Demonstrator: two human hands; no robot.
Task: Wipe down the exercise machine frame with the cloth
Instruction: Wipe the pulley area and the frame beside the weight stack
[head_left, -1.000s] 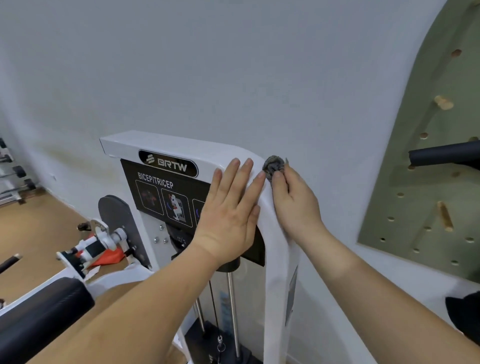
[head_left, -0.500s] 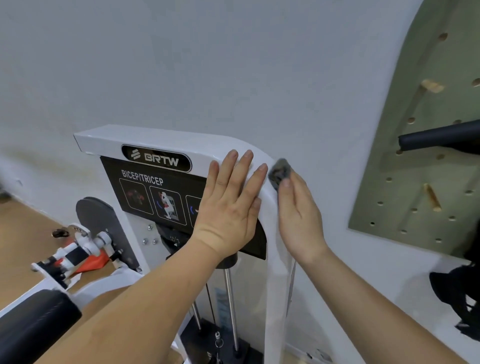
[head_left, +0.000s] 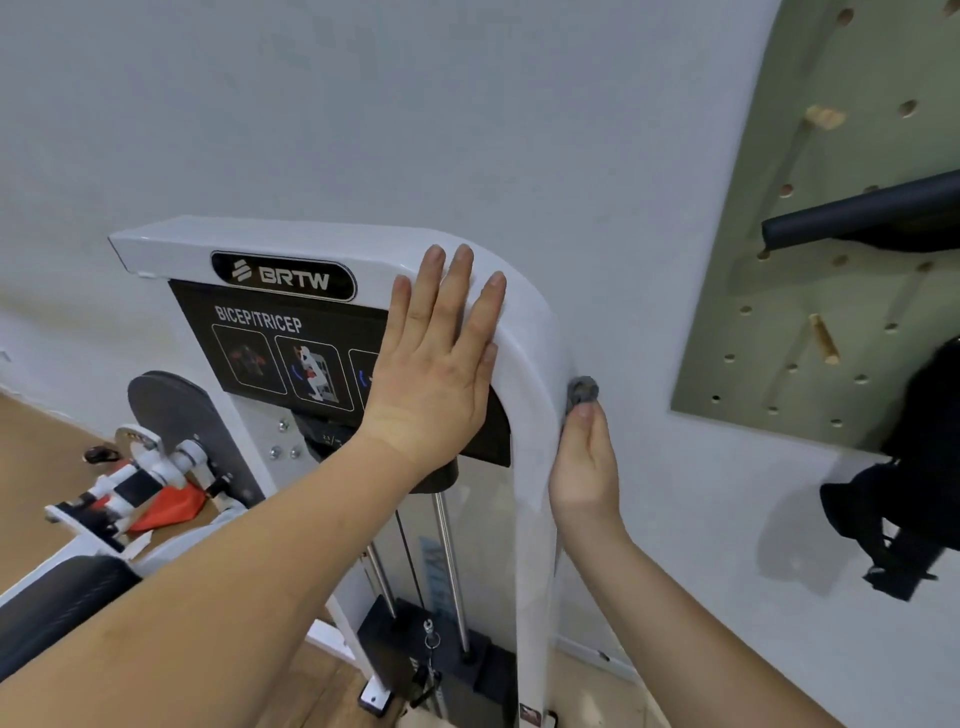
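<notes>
cloth (head_left: 583, 391): small grey wad against the outer right edge of the white frame (head_left: 532, 519), just below its curved top corner | right hand (head_left: 587, 467): pinching the cloth at its fingertips | left hand (head_left: 441, 364): flat, fingers straight, pressed on that corner | badge (head_left: 283, 275): "BRTW" | black panel (head_left: 258, 319): "BICEP/TRICEP"

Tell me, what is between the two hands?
The white frame runs between them in the head view: the left hand lies flat on its front, the right hand holds the cloth at its outer side.
</notes>
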